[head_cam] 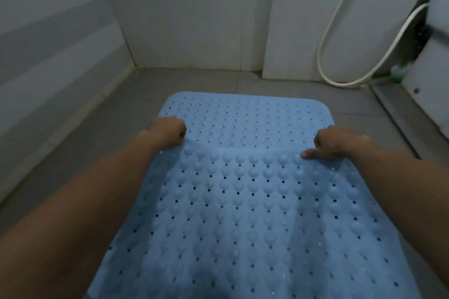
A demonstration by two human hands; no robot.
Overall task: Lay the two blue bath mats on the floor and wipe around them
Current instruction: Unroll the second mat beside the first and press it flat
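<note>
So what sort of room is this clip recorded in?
Most likely a bathroom or shower area. A perforated light-blue rubber bath mat lies on the grey tiled floor, a white flexible hose loops down the pale wall, and both hands grip a second, studded blue mat.

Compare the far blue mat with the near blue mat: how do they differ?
The far mat lies flat on the floor; the near mat is held up by the left hand and right hand. The far mat looks smooth; the near mat shows round bumps. Both are blue and perforated.
</note>
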